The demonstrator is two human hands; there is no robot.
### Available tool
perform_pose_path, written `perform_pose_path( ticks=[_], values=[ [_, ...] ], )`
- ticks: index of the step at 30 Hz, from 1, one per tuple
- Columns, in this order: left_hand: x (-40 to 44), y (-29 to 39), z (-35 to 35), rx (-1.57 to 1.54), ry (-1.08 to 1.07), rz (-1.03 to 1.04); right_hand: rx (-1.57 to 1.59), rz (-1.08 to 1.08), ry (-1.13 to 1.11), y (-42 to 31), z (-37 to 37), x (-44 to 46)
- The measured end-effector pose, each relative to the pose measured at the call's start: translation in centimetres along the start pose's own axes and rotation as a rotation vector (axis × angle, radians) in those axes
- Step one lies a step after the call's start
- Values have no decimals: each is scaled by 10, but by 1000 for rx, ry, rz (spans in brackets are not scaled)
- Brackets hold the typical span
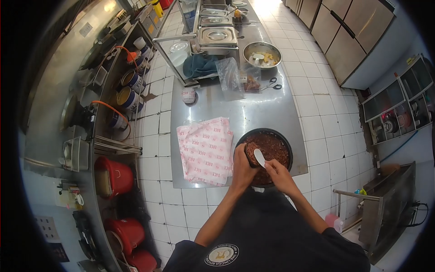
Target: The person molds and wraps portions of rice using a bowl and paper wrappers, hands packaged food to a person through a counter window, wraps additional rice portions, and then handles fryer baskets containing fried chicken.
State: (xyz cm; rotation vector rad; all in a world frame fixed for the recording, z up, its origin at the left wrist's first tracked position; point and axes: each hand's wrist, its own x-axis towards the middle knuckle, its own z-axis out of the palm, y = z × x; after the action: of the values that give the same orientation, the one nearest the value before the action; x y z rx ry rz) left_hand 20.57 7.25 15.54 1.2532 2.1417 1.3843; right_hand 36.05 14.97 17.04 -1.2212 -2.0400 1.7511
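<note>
My right hand pinches the white paddle over the dark pan, lower centre; my left curls round a small cup of brown food. Printed paper sits just left, scissors beyond.

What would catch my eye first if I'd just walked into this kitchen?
Probably the pink-printed paper at the near left of the table, and beside it the pan of reddish-brown food. Over that, the right hand holds a white spoon, the left hand close by. Red buckets stand out low on the left.
</note>
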Motion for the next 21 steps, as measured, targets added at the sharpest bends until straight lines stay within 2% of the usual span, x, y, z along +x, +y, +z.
perform_pose_path(
  ticks=[3,6,9,12,13,16,17,20,21],
  values=[
    [-3,-9,6,49,34,63,-53,-66,72,-5,11,-2],
    [2,-10,5,37,28,96,-82,-64,8,-5,1,4],
    [2,-4,-1,-22,-13,92,103,253,-176,-21,-40,18],
    [3,-4,0,-52,-35,105,-57,-10,4,-12,-24,25],
    [6,-6,4,-42,-37,126,-103,-116,154,-8,0,19],
    [17,-15,2,-39,-34,155,-126,-10,94,-31,10,10],
    [14,-18,-1,-43,-43,152,-144,-37,80,-31,9,8],
    [11,-13,-11,-65,-123,100,-129,-10,-145,-26,-30,25],
    [12,-13,-12,-71,-131,99,-27,120,-186,-31,-42,25]
  ],
)
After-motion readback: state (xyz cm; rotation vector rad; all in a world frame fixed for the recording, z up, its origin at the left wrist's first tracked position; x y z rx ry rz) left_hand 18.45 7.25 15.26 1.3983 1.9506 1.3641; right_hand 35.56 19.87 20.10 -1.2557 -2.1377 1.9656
